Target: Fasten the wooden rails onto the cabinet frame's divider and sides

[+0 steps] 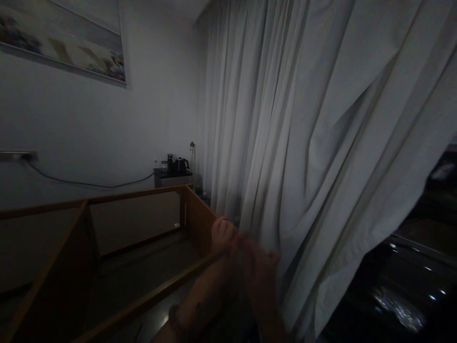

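My left hand (223, 233) is curled closed at the corner of a brown wooden frame (157, 289). A reddish spot shows by its fingers, too dim and blurred to name. Close beside it on the right, my right hand (260, 263) has its fingers bent together toward the left hand, smeared a little by motion. What either hand holds, if anything, is hidden. A bracelet circles my left wrist. Pale, pleated curtains (300, 190) hang just behind and to the right of my right hand.
The frame has an upright dividing board (53, 267) on the left. Beyond it a small cabinet (173, 181) bears a black kettle (181, 165). A black cable (89, 184) runs along the wall to a socket strip (14, 156). A framed picture (71, 43) hangs above. Dark, shiny things lie at right.
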`<state>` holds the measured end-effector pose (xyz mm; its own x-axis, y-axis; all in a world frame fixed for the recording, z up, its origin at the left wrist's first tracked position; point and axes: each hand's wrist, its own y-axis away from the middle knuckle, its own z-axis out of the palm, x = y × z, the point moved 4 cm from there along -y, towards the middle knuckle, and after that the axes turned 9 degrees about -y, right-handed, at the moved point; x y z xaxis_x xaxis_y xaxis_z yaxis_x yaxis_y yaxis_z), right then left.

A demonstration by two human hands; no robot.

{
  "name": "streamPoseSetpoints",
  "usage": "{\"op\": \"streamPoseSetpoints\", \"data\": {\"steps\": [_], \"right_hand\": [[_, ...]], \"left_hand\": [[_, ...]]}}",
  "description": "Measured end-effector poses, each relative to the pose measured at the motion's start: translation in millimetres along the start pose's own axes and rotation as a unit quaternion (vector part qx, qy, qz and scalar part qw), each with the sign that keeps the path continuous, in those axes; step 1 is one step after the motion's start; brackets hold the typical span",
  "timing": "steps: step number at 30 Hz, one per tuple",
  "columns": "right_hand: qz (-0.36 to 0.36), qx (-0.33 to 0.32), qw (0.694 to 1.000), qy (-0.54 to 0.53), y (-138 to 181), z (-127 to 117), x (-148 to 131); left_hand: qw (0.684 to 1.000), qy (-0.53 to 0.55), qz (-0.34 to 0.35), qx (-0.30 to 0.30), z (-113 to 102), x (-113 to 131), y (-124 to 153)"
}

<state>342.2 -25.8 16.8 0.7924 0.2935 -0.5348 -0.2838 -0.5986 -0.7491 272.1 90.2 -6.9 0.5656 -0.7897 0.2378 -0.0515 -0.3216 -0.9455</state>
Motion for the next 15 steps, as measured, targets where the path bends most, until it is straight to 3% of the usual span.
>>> {"op": "streamPoseSetpoints", "data": {"steps": [4,8,15], "right_hand": [[0.040,-0.018,0.990,-0.134,-3.2,6.1,19.3],[0.143,-0.082,0.943,-0.290,-10.4,13.8,32.8],[0.245,-0.129,0.883,-0.378,-14.4,24.8,51.5]], "left_hand": [[1.000,-0.004,0.028,0.011,4.0,-7.3,1.0],[0.999,-0.018,0.039,-0.006,3.6,-9.0,1.3],[0.996,-0.073,0.018,0.044,13.3,-11.4,2.2]]}}
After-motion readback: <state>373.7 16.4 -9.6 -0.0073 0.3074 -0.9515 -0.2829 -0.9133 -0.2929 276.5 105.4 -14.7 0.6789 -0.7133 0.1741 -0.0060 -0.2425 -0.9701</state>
